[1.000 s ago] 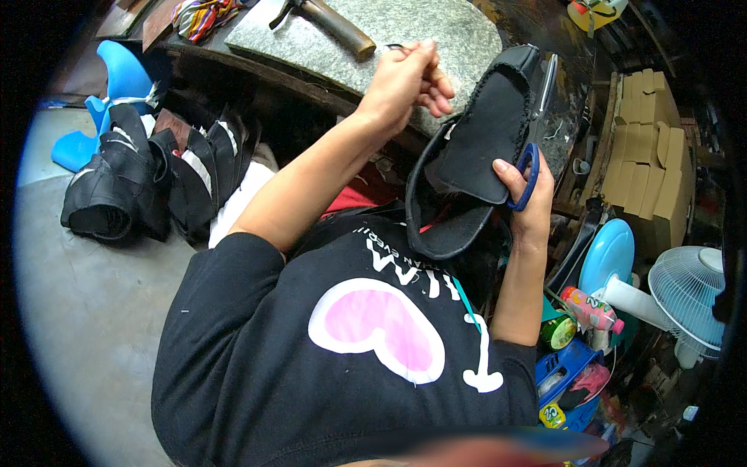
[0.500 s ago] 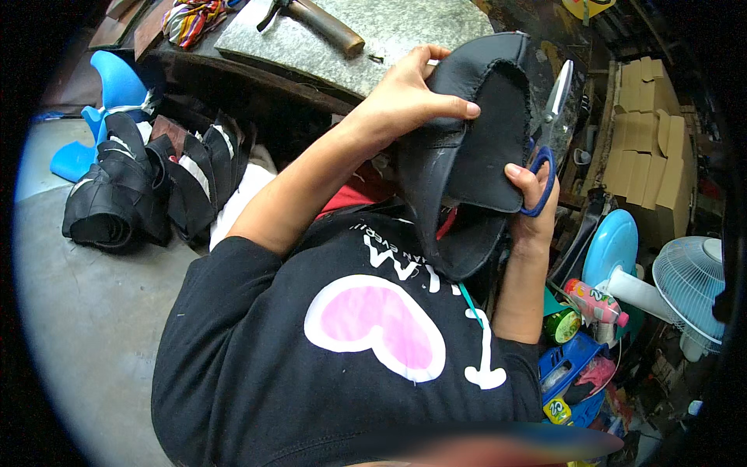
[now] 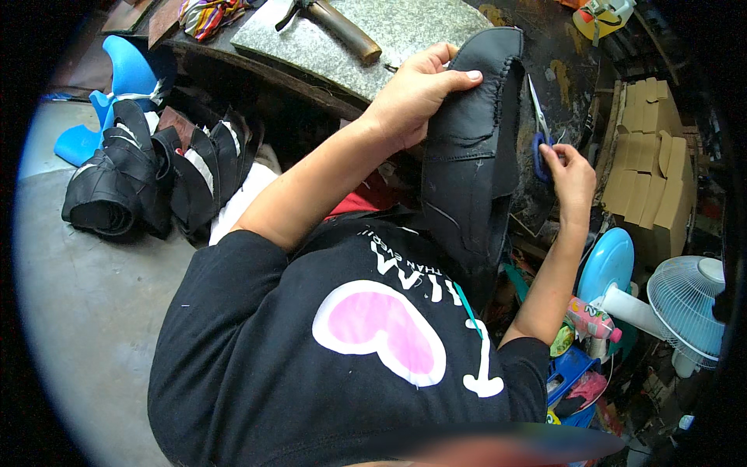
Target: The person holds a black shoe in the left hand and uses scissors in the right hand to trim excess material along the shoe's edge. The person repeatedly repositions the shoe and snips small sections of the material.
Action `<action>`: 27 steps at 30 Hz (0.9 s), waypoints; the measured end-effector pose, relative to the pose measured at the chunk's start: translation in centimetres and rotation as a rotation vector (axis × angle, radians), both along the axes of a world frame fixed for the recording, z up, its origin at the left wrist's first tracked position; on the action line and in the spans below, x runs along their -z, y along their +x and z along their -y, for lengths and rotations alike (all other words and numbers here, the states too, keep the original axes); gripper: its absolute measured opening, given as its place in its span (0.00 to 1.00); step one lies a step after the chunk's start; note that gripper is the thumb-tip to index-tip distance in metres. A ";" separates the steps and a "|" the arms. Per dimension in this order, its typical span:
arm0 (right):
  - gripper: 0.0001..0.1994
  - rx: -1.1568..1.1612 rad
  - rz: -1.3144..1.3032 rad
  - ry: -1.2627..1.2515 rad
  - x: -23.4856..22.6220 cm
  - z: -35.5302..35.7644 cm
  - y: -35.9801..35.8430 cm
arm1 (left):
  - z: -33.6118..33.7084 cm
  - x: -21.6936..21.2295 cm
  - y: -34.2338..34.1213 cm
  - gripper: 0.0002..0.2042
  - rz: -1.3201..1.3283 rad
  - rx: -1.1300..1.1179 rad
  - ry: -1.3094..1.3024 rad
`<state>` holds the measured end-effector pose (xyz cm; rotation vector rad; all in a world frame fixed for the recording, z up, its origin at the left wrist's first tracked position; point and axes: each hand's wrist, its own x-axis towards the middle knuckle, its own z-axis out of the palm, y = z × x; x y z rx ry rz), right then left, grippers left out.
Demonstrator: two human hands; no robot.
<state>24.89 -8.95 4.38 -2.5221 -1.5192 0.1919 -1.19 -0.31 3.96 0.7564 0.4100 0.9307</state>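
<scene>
My left hand [image 3: 420,97] grips a black shoe upper [image 3: 465,144] near its toe end, thumb on top and the other fingers partly hidden behind it. The upper stands on edge in front of my chest, its stitched, gathered edge facing right. In my right hand [image 3: 574,179] is a pair of scissors [image 3: 538,159] with blue handles, pinched at the loops between thumb and fingers. Their blades point away from me, just right of the upper and apart from it.
A hammer [image 3: 342,35] lies on a speckled stone slab [image 3: 424,27] at the far side. Several black shoe uppers [image 3: 113,206] are bundled at left by a blue plastic piece [image 3: 128,70]. Cardboard boxes [image 3: 646,159], a fan [image 3: 685,300] and a pink bottle [image 3: 591,317] stand at right.
The upper has been turned, so its outer side shows instead of the open inside. My right hand has let go of the upper and moved right with the scissors.
</scene>
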 end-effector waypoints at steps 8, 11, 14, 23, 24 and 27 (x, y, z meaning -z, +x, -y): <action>0.15 -0.647 0.038 0.491 -5.4 0.7 -9.3 | 1.0 -1.2 1.6 0.11 -0.337 -0.198 0.462; 0.14 -0.568 -0.246 0.452 -5.0 0.0 -9.2 | 1.3 -1.3 1.4 0.11 -0.289 -0.106 0.378; 0.13 -0.469 -0.826 0.528 -4.2 -1.1 -7.6 | 1.7 -1.3 1.4 0.11 -0.230 -0.174 0.417; 0.16 -0.616 -0.544 0.543 -6.2 1.6 -9.0 | 1.5 -3.0 0.4 0.14 -0.236 -0.404 0.540; 0.15 -0.607 -0.396 0.506 -6.4 2.3 -9.6 | 1.7 -3.2 0.3 0.15 -0.274 -0.448 0.637; 0.09 -0.587 -0.439 0.553 -5.7 1.6 -10.4 | 2.2 -3.2 -0.3 0.17 -0.259 -0.343 0.578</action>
